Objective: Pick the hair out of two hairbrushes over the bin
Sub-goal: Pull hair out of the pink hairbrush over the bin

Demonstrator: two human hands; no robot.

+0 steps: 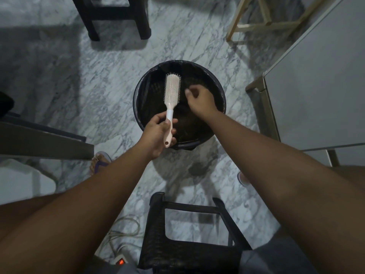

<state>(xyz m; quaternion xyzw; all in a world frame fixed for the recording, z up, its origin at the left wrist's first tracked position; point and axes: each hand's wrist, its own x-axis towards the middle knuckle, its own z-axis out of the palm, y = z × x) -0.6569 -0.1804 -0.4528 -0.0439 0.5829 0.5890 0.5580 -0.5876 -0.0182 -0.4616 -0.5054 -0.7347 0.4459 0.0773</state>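
Over bin [138,107], left hand [158,133] grips brush [172,89] handle, head pointing away; right hand [199,101] just right of bristles, fingers curled, contents unclear.

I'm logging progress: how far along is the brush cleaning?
Done: the bristles of the hairbrush look mostly free of hair. In hand: the left hand grips its handle over the bin; the right hand hovers curled beside it, hair too small to see. Left: a second brush, not in view.
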